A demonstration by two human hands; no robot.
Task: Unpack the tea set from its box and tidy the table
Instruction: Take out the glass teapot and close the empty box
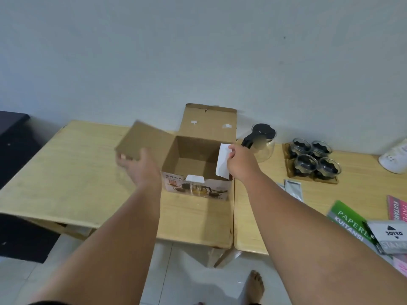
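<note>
The cardboard tea set box (196, 187) stands open on the wooden table (72, 172), and its inside looks empty. My left hand (137, 167) holds the box's left flap (141, 139), fingers curled under its edge. My right hand (240, 160) pinches the white right flap (223, 164) at its top. The rear lid (208, 122) stands upright. A glass teapot (263, 142) with a black lid and handle sits just right of the box. Several glass cups (312, 158) with dark inserts rest on a wooden tray (288, 172) further right.
Two wooden tables meet under the box's right side. On the right table lie a foil packet (293, 188), a green receipt book (348, 219), a grey Joyko box (388, 236), a pink book (397, 208) and a white object (394, 159). A bare foot (255, 286) stands on the tiled floor.
</note>
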